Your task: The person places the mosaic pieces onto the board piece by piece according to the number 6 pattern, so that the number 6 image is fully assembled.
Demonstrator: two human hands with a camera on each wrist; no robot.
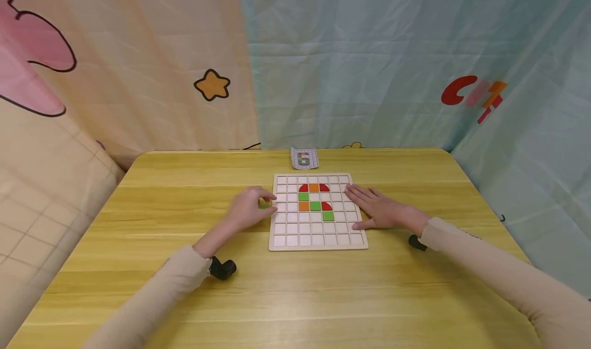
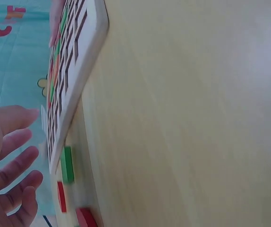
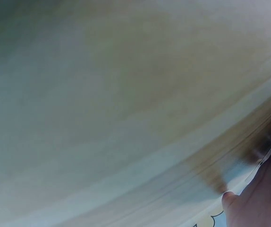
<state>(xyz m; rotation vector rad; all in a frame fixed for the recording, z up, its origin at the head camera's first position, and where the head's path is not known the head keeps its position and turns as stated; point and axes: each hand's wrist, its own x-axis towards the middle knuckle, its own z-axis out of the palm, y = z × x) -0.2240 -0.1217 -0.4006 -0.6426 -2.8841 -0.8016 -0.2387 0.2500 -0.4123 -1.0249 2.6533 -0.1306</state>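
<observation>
1. location: the gridded board (image 1: pixel 318 241) lies flat on the counter (image 1: pixel 295 297); coloured pieces (image 1: pixel 314 187) sit in its cells, mostly in the far half.
2. left hand (image 1: pixel 247 208): at the board's left edge. grip moderately wide, thumb and fingers apart; no piece seen pinched.
3. right hand (image 1: pixel 380 209): laid on the board's right edge, fingers straight. grip wide, holding nothing.
4. loose stock: a green block (image 2: pixel 67 164) rests on the counter just left of the board; a red block (image 2: pixel 62 196) lies further left, with another red piece (image 2: pixel 85 217) nearby.
5. handling of blocks, as judged: light, stiff, smooth enough to skid under a fingertip, unlikely to break. take hold by two opposite side walls, leaving the underside free to seat in a cell.
6. handling of board, as judged: rigid, fairly light, liable to slide if pushed. steady it by the rim.
7. card (image 1: pixel 304 158): near the counter's far edge, beyond the board; appears thin and bendable, best lifted by one edge.
</observation>
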